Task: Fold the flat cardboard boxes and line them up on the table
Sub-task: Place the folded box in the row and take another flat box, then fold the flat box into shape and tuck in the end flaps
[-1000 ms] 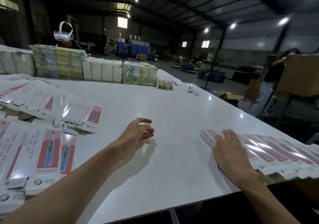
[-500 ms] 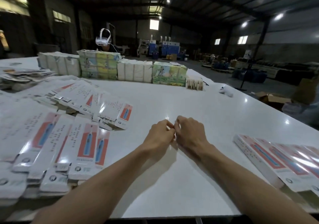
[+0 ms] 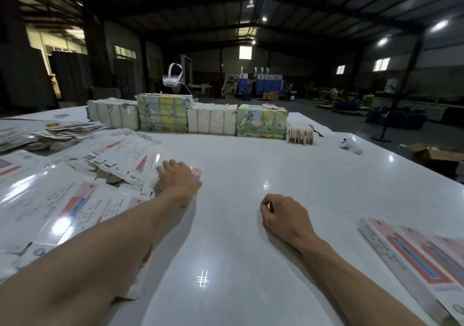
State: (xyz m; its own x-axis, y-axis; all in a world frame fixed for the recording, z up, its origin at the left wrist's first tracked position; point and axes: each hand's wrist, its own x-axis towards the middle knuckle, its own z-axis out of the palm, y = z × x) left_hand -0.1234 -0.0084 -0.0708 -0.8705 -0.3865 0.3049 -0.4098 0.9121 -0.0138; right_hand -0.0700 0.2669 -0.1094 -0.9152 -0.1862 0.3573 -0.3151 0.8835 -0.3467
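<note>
Setting: A person stands at a large white table (image 3: 251, 155) in a dim warehouse; only the bare forearms and hands show.
Flat boxes: A fanned pile of flat boxes (image 3: 118, 153), white with red panels, lies at the left of the table, with more flat boxes (image 3: 70, 205) nearer the person.
Left hand: The left hand (image 3: 177, 177) rests on the top flat box (image 3: 143, 161) at the right end of the fan, fingers laid out straight across it and not curled round it.
Right hand: The right hand (image 3: 283, 215) rests on bare table, well apart from the pile, fingers loosely curled and holding nothing.
Folded boxes: A row of folded boxes (image 3: 406, 258) lies side by side at the table's near right edge.
Key relation: The top flat box stretches from under the left hand away to the left and far side; the hand covers its near right end. The left hand is plainly the nearer one.
Likely step: Picking up the next box to fold, probably by drawing it right toward the waiting right hand.
Far edge: Wrapped bundles (image 3: 163, 112) stand in a row, with another person in a white headset (image 3: 172, 81) behind them.
</note>
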